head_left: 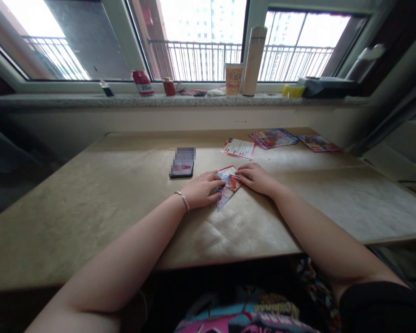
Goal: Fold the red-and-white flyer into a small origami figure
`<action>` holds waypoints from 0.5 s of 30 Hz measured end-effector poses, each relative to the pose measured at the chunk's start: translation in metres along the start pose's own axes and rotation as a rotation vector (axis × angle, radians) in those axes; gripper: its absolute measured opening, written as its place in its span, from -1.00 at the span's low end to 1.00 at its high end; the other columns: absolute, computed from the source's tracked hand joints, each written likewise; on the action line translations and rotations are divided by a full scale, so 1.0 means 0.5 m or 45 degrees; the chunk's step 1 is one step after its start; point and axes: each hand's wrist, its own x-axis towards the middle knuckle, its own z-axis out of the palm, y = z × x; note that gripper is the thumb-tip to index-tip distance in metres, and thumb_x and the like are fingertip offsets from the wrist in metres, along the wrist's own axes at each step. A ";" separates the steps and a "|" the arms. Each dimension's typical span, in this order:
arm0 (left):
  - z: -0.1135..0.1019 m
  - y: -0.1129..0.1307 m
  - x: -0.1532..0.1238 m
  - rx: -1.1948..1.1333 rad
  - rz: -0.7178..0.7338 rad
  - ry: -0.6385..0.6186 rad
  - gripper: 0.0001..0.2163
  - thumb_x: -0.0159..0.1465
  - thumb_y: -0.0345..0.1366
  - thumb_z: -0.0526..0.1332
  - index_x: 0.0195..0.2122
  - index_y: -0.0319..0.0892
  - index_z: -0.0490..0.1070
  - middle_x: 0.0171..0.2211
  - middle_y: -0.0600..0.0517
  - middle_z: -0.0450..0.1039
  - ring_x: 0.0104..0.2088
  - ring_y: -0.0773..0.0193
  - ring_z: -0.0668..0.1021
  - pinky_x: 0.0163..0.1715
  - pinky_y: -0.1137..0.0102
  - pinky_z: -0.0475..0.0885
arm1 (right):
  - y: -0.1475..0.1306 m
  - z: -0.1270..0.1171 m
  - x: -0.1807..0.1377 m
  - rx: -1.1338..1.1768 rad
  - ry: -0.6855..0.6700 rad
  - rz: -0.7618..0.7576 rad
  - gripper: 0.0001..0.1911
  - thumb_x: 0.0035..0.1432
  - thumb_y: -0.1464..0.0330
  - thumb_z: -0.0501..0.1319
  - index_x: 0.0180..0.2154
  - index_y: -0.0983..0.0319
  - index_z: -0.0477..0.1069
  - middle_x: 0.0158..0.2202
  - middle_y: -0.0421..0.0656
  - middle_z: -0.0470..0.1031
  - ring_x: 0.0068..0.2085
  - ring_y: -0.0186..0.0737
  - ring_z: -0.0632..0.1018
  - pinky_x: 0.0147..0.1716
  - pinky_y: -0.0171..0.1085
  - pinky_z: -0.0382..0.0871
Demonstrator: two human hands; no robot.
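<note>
A folded piece of colourful printed paper point(228, 187), pointed towards me, lies on the brown paper-covered table point(90, 203). My left hand point(201, 189) rests on its left side, fingers bent and pressing down on the fold. My right hand point(256, 178) presses its right upper edge with curled fingers. A bracelet sits on my left wrist. Both hands touch the paper, which stays flat on the table.
A dark phone point(182, 166) lies just left of the hands. Three printed leaflets point(239, 148) point(273, 138) point(319, 143) lie further back right. The window sill holds a red can point(143, 83), a paper cup point(233, 78), a tall flask point(254, 55) and a yellow tape roll point(293, 90).
</note>
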 end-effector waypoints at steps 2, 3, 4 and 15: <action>0.001 0.005 -0.001 0.043 0.000 -0.005 -0.60 0.31 -0.11 0.09 0.13 -0.10 0.36 0.14 -0.10 0.31 0.15 0.09 0.36 0.28 0.10 0.05 | -0.004 0.001 0.003 0.056 0.004 -0.003 -0.71 0.24 0.26 0.12 -0.11 0.19 0.55 -0.05 -0.03 0.52 0.02 -0.08 0.46 0.10 -0.04 0.26; 0.002 0.006 -0.001 0.065 -0.005 -0.002 -0.60 0.31 -0.10 0.08 0.13 -0.08 0.34 0.14 -0.09 0.31 0.13 0.10 0.38 0.28 0.06 0.01 | -0.005 0.001 0.004 0.087 0.014 0.001 -0.71 0.24 0.26 0.13 -0.12 0.19 0.55 -0.06 -0.03 0.52 0.02 -0.08 0.47 0.10 -0.04 0.26; 0.004 0.008 -0.001 0.086 -0.014 0.005 -0.59 0.31 -0.09 0.08 0.14 -0.07 0.33 0.15 -0.09 0.30 0.14 0.09 0.38 0.28 0.03 -0.01 | -0.007 0.000 0.006 0.120 0.027 0.009 -0.72 0.24 0.27 0.13 -0.13 0.20 0.55 -0.06 -0.03 0.53 0.01 -0.09 0.47 0.10 -0.05 0.26; 0.020 0.012 -0.006 0.192 -0.156 -0.002 -0.50 0.33 0.01 0.00 0.23 -0.05 0.21 0.27 -0.11 0.16 0.21 -0.01 0.28 0.17 0.10 0.15 | -0.010 -0.032 0.001 0.378 -0.045 0.182 -0.72 0.21 0.23 0.12 -0.25 0.23 0.54 -0.24 -0.11 0.59 -0.19 -0.19 0.54 -0.12 -0.21 0.38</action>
